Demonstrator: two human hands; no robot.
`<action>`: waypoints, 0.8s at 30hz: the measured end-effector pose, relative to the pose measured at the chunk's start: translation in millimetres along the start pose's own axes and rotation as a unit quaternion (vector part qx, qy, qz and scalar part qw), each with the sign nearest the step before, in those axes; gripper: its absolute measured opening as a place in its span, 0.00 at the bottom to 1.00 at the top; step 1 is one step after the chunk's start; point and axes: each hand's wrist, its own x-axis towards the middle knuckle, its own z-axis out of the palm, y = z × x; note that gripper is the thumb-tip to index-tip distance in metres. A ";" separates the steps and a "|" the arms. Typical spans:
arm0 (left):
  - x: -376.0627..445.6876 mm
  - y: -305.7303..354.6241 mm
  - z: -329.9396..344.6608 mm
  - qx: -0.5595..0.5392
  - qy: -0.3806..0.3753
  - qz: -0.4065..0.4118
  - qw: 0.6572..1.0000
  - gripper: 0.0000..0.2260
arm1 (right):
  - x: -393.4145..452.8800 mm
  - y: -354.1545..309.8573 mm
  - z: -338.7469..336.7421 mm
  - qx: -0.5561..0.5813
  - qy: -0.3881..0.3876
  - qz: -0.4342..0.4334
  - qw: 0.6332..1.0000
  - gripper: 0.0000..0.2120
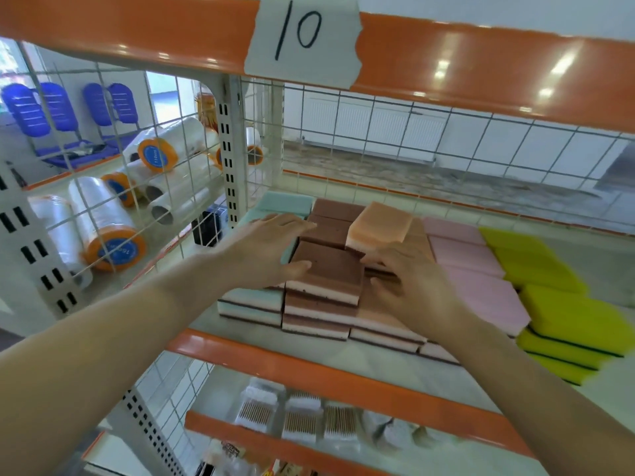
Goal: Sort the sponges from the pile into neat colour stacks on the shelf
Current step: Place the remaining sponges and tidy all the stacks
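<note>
Squaring is the step: left hand (271, 249) and right hand (409, 283), each grip wide and flat, press the brown sponge (326, 266) atop its shelf (309, 372) stack; next, align edges gently.

The right hand (409, 283) hides the orange sponges (385, 324) beneath it; the yellow sponges (570, 324) blur at the frame's edge.

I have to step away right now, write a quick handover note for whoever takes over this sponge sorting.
Left hand: open, resting flat on the top brown sponge.
Right hand: open, fingers against that sponge's right side.
On the shelf, left to right: teal stack, brown stack, peach stack, pink stack, yellow stack.
Done: colours mostly grouped.
Left: one peach sponge sits tilted at the back; square it up.
</note>
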 end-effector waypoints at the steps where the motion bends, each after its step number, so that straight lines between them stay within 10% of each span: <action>1: 2.7 3.7 1.5 0.000 0.001 0.002 1.000 0.30 | -3.6 4.1 -3.7 0.003 0.001 0.005 1.000 0.16; 24: 79.7 115.0 27.6 0.016 0.045 -0.144 0.988 0.39 | -52.6 63.0 -36.1 -0.035 -0.031 0.104 0.993 0.19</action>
